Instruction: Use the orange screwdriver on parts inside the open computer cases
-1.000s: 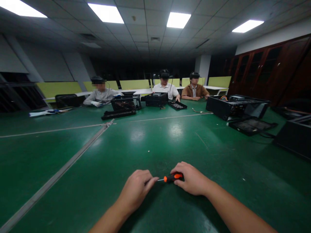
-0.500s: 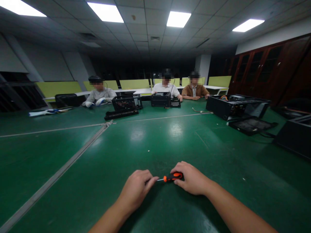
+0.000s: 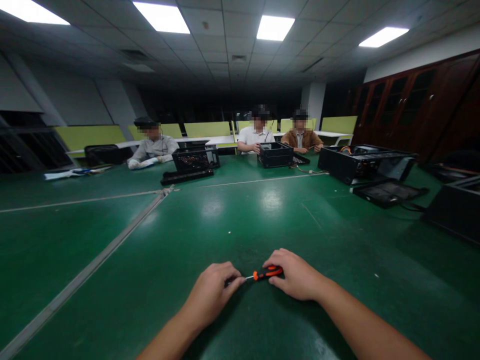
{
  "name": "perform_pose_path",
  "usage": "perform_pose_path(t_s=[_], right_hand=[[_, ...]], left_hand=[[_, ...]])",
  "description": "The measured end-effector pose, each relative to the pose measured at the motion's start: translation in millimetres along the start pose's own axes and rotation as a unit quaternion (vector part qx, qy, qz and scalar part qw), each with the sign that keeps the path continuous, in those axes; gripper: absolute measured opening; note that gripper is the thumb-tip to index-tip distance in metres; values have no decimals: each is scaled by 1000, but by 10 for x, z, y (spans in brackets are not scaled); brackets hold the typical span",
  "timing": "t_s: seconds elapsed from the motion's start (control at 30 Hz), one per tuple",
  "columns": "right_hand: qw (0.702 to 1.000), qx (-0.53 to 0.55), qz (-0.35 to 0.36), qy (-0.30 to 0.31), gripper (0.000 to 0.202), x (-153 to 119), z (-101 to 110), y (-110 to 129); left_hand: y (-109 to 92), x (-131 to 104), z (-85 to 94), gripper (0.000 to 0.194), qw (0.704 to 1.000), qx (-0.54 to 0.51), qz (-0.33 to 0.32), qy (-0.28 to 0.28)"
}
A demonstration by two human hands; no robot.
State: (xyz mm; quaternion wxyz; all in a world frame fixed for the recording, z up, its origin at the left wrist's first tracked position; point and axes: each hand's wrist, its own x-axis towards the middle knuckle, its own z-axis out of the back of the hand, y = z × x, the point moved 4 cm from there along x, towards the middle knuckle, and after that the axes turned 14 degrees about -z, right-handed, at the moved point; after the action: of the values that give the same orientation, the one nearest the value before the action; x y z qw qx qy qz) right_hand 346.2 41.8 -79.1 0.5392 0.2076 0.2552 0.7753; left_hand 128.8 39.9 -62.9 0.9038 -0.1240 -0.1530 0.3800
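An orange and black screwdriver (image 3: pixel 268 273) lies level just above or on the green table (image 3: pixel 150 270), its metal shaft pointing left. My left hand (image 3: pixel 217 286) pinches the shaft near its tip, and its fingers cover the end. At the other end, my right hand (image 3: pixel 290 275) has its thumb and fingers curled around the back of the handle. Both hands are low over the table, near its front edge.
Across the table, a black computer case (image 3: pixel 275 155) stands before a person in white. Another case (image 3: pixel 195 158) is left of it, with a black panel (image 3: pixel 187 176) in front. A larger open case (image 3: pixel 365 165) stands at the right. Two more people sit opposite.
The person in white has shifted the black case to the right. The gloved hands of the person at the left have moved lower. My hands and the screwdriver are almost unmoved.
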Motion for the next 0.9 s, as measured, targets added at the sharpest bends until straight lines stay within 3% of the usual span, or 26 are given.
perform_pose_path(t_s=[0.13,0.4,0.63,0.9], right_hand=[[1000,1,-1,1,28,0,7,1],[1000,1,-1,4,31,2,3,4],[1000,-1,-2,3,31,11,-10,-2],[1000,-4,-1,5,31,4,-3,-16]], left_hand=[[-7,8,-4,35,1000,12,7,6],[23,-7,-19,14,1000,-7,-12,-3],[23,4,-39,33,999,33,-9,2],[22,-15,-12,12,999,16,-22,-21]])
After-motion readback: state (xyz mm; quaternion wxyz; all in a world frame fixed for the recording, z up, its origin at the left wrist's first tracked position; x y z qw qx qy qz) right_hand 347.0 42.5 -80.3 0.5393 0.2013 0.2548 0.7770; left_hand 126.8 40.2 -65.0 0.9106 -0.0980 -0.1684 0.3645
